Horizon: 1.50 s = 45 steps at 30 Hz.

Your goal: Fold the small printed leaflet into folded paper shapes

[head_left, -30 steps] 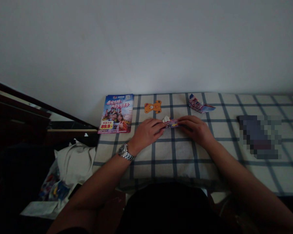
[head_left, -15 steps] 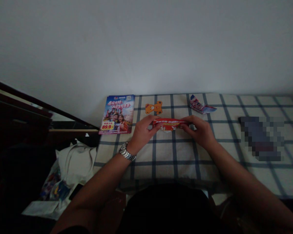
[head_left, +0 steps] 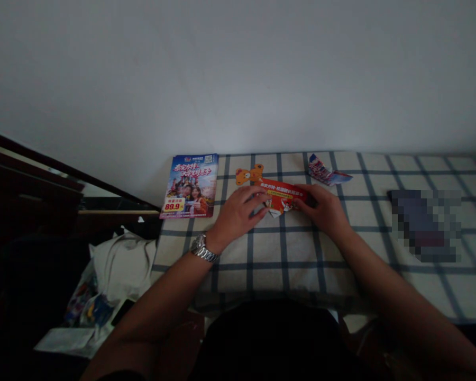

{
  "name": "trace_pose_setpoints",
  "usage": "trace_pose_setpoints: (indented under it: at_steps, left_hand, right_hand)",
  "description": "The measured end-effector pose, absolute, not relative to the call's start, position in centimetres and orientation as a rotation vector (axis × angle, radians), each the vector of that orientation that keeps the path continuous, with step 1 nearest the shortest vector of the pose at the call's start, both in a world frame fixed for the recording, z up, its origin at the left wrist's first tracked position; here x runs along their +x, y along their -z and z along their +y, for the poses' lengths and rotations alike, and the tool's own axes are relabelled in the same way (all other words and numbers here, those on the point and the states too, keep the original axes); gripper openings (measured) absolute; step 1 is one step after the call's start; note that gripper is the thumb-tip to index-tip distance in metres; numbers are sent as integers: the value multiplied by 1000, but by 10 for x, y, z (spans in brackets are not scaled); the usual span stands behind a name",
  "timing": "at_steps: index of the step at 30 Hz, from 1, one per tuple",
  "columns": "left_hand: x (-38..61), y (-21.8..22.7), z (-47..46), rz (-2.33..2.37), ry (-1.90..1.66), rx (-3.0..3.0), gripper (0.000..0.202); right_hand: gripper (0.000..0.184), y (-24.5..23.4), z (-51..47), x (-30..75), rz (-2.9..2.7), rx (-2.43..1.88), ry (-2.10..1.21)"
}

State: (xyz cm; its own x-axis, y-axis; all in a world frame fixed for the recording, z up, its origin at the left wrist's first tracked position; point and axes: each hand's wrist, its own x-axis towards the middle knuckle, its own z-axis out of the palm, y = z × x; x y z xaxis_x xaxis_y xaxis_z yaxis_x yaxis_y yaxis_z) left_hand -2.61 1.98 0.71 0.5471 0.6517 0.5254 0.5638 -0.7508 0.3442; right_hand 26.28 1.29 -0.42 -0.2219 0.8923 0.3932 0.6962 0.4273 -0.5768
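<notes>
A folded red printed paper (head_left: 282,197) with white lettering and a pale, uneven lower edge is between my hands above the checked cloth. My right hand (head_left: 326,210) pinches its right end between thumb and fingers. At the left end, my left hand (head_left: 244,210) has its thumb and fingers apart, the fingertips close against the paper; whether they touch it is hard to see. Just behind lies a brown bear-shaped cutout (head_left: 249,174), partly covered by the left hand and the paper. A metal watch (head_left: 203,248) is on my left wrist.
A stack of blue printed flyers (head_left: 190,185) lies at the cloth's left end. Near the wall sits a folded blue-and-red paper (head_left: 328,173). A blurred dark object (head_left: 424,226) rests at right. Below left are a white bag (head_left: 122,259) and a dark phone (head_left: 122,312).
My left fingers have loosened and spread from the red paper's left end. The paper has tilted so more of its printed face shows. My right hand keeps its hold.
</notes>
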Motion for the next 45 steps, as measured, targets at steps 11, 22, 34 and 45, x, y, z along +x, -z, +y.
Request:
trace_pose_setpoints:
  at_steps: [11,22,34,45]
  left_hand:
    - [-17,-4,10,876,-568,2765,36]
    - [-15,-5,10,870,-587,2734,36]
    - [-16,-6,7,859,-568,2792,36]
    - [-16,-2,6,869,-579,2837,37]
  right_hand:
    - [37,15,15,265,-2108,-1340,-215]
    - [25,3,11,261,-2243,-1096,-178]
    - [17,10,10,258,-2259,-1050,-311]
    - [19,8,9,256,-2268,-1037,-281]
